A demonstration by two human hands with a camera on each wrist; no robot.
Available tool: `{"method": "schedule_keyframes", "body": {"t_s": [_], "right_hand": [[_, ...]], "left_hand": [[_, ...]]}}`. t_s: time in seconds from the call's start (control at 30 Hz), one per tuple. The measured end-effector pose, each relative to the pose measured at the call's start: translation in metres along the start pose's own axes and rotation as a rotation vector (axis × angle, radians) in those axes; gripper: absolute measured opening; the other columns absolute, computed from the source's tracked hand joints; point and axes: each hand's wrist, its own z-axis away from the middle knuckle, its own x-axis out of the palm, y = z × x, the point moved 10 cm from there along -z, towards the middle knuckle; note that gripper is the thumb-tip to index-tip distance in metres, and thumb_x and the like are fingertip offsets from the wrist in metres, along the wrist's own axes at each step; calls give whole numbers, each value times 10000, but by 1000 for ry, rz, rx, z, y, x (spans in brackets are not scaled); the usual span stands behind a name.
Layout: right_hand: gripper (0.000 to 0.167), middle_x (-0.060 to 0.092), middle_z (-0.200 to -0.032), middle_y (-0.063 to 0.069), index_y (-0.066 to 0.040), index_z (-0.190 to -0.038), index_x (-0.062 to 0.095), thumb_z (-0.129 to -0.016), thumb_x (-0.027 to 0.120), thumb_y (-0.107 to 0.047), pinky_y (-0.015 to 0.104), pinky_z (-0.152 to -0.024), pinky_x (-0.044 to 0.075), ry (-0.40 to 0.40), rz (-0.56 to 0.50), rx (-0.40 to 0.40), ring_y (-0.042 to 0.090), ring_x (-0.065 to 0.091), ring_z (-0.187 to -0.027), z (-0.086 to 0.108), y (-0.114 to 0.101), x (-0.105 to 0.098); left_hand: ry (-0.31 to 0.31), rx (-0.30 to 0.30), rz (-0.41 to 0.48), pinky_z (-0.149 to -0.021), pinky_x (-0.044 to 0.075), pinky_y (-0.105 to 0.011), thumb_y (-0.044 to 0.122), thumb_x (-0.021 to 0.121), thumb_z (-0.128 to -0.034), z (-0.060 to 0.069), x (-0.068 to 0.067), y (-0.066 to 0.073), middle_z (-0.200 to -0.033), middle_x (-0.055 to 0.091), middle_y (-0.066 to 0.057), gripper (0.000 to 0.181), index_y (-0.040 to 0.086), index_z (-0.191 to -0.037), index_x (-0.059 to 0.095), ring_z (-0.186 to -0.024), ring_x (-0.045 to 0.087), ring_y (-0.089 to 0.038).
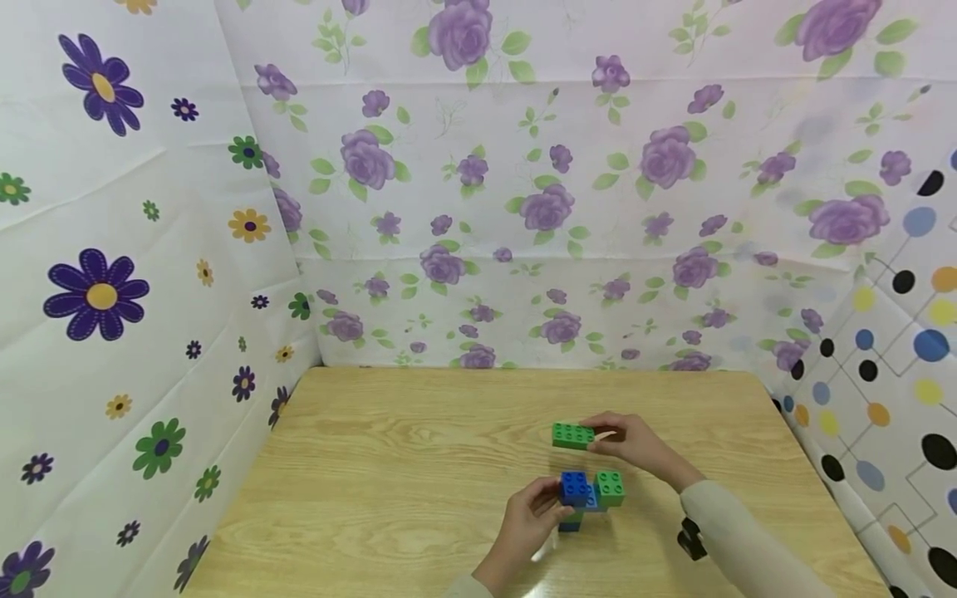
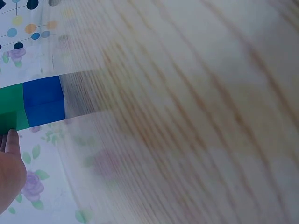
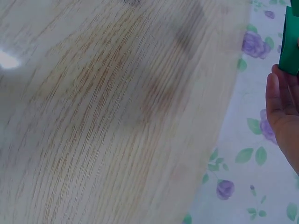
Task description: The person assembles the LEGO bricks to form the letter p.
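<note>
My right hand [image 1: 637, 444] pinches one end of a long green toy brick [image 1: 571, 435], held beyond the stacked bricks and apart from them. With thumb and fingers, my left hand [image 1: 525, 519] grips the left side of an upright build of toy bricks. A dark blue brick [image 1: 574, 488] and a light green brick [image 1: 610, 488] sit side by side on top, with a lighter blue brick [image 1: 591, 498] under them. Lower down are a green layer and a blue bottom brick [image 2: 44, 100]. In the right wrist view only part of the green brick [image 3: 289, 44] shows.
The wooden table [image 1: 389, 482] carries the build. A flowered cloth [image 1: 478, 208] stands behind it, with patterned cloths at the left [image 1: 164, 332] and right [image 1: 882, 390]. A small black item [image 1: 691, 538] is beside my right sleeve [image 1: 748, 540].
</note>
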Motion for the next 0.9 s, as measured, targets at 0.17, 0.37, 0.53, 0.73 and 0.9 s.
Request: {"method": "schedule_keyframes", "body": {"t_s": [0.17,0.37,0.53,0.73,0.9], "right_hand": [[378,597,-1232,94,-133,-1264,615,-909,687,-241,267,-843,567,13,-4,-6,301,592,-1101,10,-4,-9],[376,590,-1231,83,-148,-1270,610,-920,671,-271,272,-848,565,14,8,-24,247,607,-1073,19,-18,-16],[382,587,-1228,81,-129,-1271,605,-921,668,-269,270,-861,560,-1,20,-48,215,615,-1052,24,-32,-16],[374,590,-1224,83,-112,-1264,609,-918,672,-241,283,-864,559,-14,15,-84,162,622,-1019,31,-47,-14],[378,596,-1219,103,-96,-1256,614,-909,685,-225,290,-850,564,-27,21,-93,134,620,-1003,37,-56,-12]], "left_hand": [[-6,-15,-1,-985,488,-263,105,717,-854,2,0,2,-1227,611,-82,364,60,-1199,608,-1188,571,-246],[2,-23,-12,-981,489,-252,99,718,-852,2,0,1,-1229,614,-86,367,61,-1200,608,-1192,568,-256],[10,-25,-18,-977,488,-241,96,721,-848,2,0,1,-1226,616,-77,366,70,-1196,612,-1189,571,-248],[16,-24,-18,-979,487,-242,91,724,-845,1,0,1,-1215,623,-67,359,76,-1187,618,-1184,575,-235],[9,-17,-19,-983,485,-248,94,721,-851,1,0,1,-1218,621,-67,361,75,-1195,615,-1187,573,-231]]}}
